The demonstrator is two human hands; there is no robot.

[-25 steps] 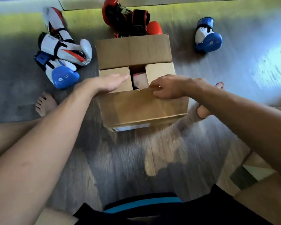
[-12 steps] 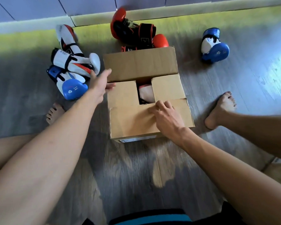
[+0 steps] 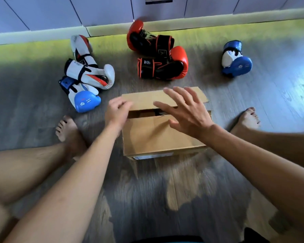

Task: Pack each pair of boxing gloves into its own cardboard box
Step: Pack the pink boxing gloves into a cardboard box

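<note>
Grey wood-plank floor [image 3: 165, 190], pale wall panels behind. Left hand [image 3: 117, 114] curled at the left edge of the cardboard box [image 3: 158, 137], grip unclear (motion blur). Right hand [image 3: 186, 111] spread, empty, above the nearly closed flaps. Beyond: white gloves [image 3: 88, 71], red-black gloves [image 3: 158, 57]; blue gloves apart [image 3: 84, 99], [image 3: 235, 62].

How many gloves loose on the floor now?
6: two white and one blue left of the box, two red-black behind it, one blue far right. More may be inside.
</note>
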